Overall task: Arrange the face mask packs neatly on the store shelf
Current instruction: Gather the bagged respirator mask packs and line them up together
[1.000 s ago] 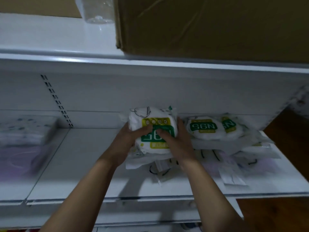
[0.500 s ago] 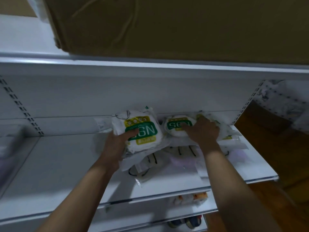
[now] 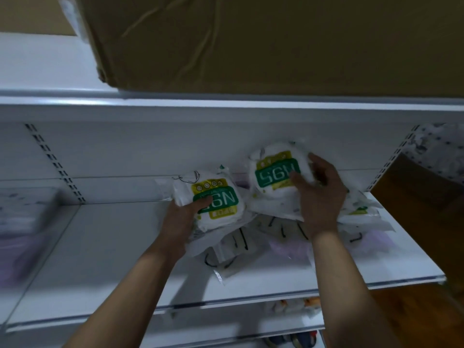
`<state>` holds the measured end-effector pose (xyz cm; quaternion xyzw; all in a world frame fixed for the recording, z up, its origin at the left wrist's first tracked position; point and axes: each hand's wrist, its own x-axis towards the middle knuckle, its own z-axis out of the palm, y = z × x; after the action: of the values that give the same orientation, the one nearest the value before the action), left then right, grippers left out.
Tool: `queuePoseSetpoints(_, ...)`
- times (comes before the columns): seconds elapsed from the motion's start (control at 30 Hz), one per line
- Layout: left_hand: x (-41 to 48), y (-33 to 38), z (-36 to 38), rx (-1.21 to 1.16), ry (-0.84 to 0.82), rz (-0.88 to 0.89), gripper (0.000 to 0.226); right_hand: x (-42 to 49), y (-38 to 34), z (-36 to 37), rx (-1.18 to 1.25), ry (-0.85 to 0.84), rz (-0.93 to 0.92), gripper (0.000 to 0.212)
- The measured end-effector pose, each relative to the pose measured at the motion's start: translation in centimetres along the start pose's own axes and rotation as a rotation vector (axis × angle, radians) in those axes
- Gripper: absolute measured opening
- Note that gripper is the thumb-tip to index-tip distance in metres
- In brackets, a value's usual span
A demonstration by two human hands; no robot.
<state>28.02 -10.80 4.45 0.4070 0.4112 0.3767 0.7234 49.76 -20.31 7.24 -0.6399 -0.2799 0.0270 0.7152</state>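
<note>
Left hand [image 3: 179,221]: fingers curled round left N95 pack [image 3: 217,200], thumb across its green label; pack at the left edge of the pile of loose packs [image 3: 283,237] on the shelf [image 3: 100,249], as half a second ago. Right hand [image 3: 320,194]: grips second N95 pack [image 3: 272,177], thumb on the label, fingers over its far edge; that pack, earlier flat on the pile, is now lifted and tilted, just right of the first. Cardboard box [image 3: 251,46] on the shelf above.

Flat mask packs [image 3: 283,244] partly covered, left stack [image 3: 22,222] blurred, box [image 3: 276,41] cropped
</note>
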Motion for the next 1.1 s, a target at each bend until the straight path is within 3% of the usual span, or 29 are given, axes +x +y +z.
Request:
queuePoseSetpoints(0.1,0.2,-0.1,-0.3,0.048,0.021,-0.007,0.041,-1.6,-2.3,1.4,0.520,-0.127,0.254,0.038)
queuePoseSetpoints(0.17,-0.5,0.5,0.3,0.068,-0.024,-0.015,0.050,-3.0,-2.4,2.7,0.508,-0.210,0.289,0.037)
queuePoseSetpoints(0.3,-1.5,1.8,1.0,-0.071,-0.227,-0.142,0.078,-5.3,0.2,4.2,0.041,-0.268,0.183,0.030)
queuePoseSetpoints(0.37,-1.9,2.0,1.0,-0.092,-0.278,-0.127,0.067,-6.0,0.8,4.2,-0.043,-0.268,0.164,0.032)
queuePoseSetpoints(0.43,-2.0,1.8,1.0,-0.008,-0.260,-0.058,0.039,-6.6,0.6,4.3,-0.107,-0.295,0.101,0.030)
queuePoseSetpoints(0.53,-1.5,1.4,0.7,0.053,-0.237,-0.017,0.040,-6.5,0.1,3.9,-0.213,-0.444,0.018,0.026)
queuePoseSetpoints(0.6,-1.5,1.5,0.6,0.064,-0.206,0.002,0.038,-4.5,-0.5,2.6,-0.294,-0.424,-0.035,0.017)
queuePoseSetpoints(0.7,-1.2,1.1,0.4,0.003,-0.212,-0.012,0.042,1.6,-0.4,-1.0,-0.709,-0.109,-0.139,0.052)
queuePoseSetpoints(0.73,-1.1,0.9,0.4,-0.023,-0.204,-0.027,0.042,3.7,-0.2,-2.1,-0.902,-0.067,-0.076,0.058)
queuePoseSetpoints(0.8,-1.1,0.7,0.5,-0.076,-0.182,-0.061,0.041,6.4,0.6,-3.5,-1.267,-0.188,0.131,0.071)
queuePoseSetpoints(0.87,-1.1,0.6,0.8,-0.145,-0.202,-0.097,0.043,6.7,2.1,-3.4,-1.490,-0.343,0.192,0.072)
queuePoseSetpoints(0.97,-1.3,0.8,1.2,-0.181,-0.217,-0.086,0.035,5.8,4.1,-2.8,-1.468,-0.313,0.079,0.059)
queuePoseSetpoints(1.1,-1.5,1.0,1.0,-0.167,-0.214,-0.069,0.023,5.8,3.1,-2.9,-0.931,-0.182,0.073,0.039)
